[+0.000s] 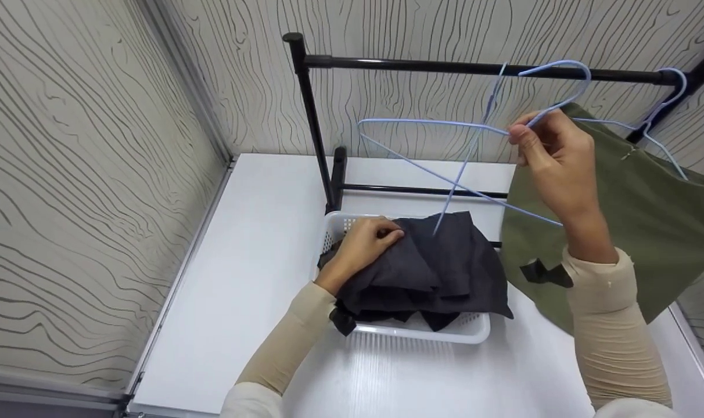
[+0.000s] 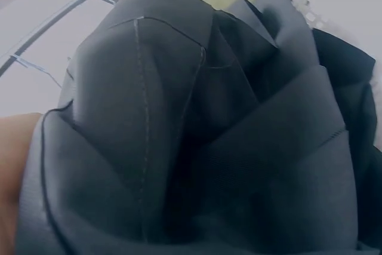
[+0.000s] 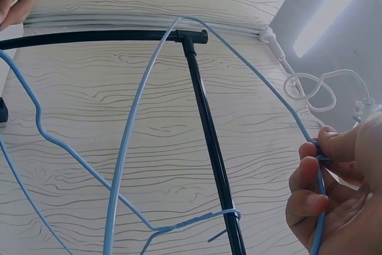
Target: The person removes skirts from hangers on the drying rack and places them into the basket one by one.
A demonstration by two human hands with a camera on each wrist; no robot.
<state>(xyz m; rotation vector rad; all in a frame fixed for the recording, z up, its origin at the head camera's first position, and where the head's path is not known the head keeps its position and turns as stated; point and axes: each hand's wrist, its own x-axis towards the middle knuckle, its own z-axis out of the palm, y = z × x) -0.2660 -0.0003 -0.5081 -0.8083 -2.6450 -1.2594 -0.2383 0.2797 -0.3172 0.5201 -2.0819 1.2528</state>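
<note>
My right hand [image 1: 561, 157] pinches a light-blue wire hanger [image 1: 427, 121] at its neck, below the hook, above the basket. In the right wrist view, curled fingers grip the blue wire [image 3: 304, 129]. My left hand [image 1: 363, 247] is at the left side of a dark garment [image 1: 410, 264], its thumb and fingers curled on the cloth. The garment lies folded and bunched in a white plastic basket [image 1: 421, 335]. Stitched seams on this dark cloth [image 2: 143, 117] fill most of the left wrist view, where the fingertips are hidden.
A black rack with a top rail [image 1: 398, 65] stands behind the basket on a white table [image 1: 241, 261]. Another blue hanger [image 1: 467, 157] hangs from the rail. At the right, an olive-green garment [image 1: 619, 232] hangs on a further blue hanger [image 1: 665, 104]. Wood-patterned panels [image 1: 67, 174] enclose the table.
</note>
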